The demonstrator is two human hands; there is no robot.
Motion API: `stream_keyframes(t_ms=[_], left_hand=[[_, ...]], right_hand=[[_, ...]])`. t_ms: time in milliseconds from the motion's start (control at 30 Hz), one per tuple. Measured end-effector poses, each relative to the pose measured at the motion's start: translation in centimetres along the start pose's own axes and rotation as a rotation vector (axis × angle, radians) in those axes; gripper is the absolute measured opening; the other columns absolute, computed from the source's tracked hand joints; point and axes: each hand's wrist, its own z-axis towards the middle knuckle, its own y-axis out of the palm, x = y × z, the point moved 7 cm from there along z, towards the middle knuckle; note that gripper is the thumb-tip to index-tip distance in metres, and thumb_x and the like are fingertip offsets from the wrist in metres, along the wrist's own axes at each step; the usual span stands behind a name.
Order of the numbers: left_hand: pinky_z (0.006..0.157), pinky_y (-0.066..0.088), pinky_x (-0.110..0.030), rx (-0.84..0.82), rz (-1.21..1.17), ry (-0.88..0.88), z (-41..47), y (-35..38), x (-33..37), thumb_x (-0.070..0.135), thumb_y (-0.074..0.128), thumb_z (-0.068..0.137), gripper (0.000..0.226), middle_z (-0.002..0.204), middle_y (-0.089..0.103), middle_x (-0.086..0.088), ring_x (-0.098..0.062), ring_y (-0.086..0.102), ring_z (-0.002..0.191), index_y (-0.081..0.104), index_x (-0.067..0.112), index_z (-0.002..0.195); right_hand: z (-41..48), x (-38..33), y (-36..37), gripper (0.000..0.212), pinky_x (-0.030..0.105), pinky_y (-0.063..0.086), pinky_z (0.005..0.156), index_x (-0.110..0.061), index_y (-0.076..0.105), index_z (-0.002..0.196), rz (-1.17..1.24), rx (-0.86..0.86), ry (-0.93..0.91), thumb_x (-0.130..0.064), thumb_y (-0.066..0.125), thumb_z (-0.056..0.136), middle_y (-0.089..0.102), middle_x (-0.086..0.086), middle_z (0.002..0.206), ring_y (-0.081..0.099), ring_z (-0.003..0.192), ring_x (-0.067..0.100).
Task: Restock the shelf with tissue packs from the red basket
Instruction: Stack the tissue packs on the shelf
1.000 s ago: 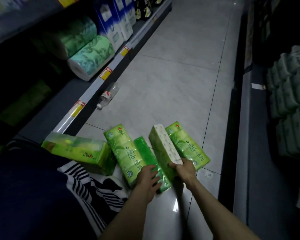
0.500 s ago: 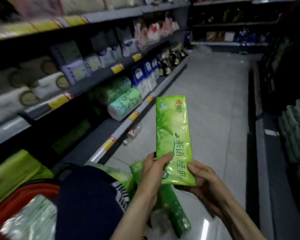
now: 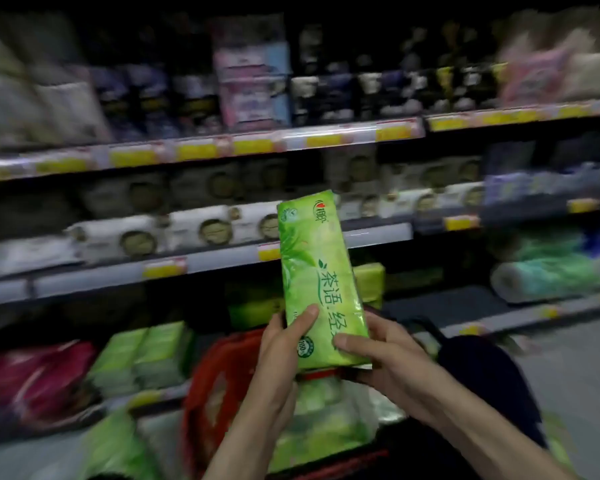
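I have the green tissue pack (image 3: 314,271) clamped at its lower end between both hands. The left hand (image 3: 284,344) wraps the left edge with its thumb laid on the printed face. The right hand (image 3: 378,348) cups the bottom right corner, thumb across the front. The pack stands nearly upright above the grip, its top leaning slightly left, printed side towards me. Directly below the grip sits the red basket (image 3: 207,379), with more pale green packs inside (too blurred to count). Beyond the pack's upper half runs the shelf (image 3: 222,261) edge with yellow price tags (image 3: 165,268) and white rolls (image 3: 201,226) above it. Down and left of the grip, green packs (image 3: 153,351) stand on the lower shelf.
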Motion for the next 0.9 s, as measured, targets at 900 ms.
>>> stream_keyframes(t_ms=[900], left_hand=[[0.076, 0.055, -0.037, 0.682, -0.397, -0.131, 15.1, -39.3, -5.8, 0.044, 0.057, 0.094, 0.028, 0.101, 0.07, -0.01, -0.027, 0.066, 0.086, 0.065, 0.019, 0.104]], right_hand=[[31.7, 24.7, 26.9, 0.031, 0.039, 0.065, 0.068, 0.005, 0.062, 0.122, -0.148, 0.048, 0.43, -0.013, 0.072, 0.099, 0.073, 0.026, 0.116, 0.074, 0.09, 0.035]])
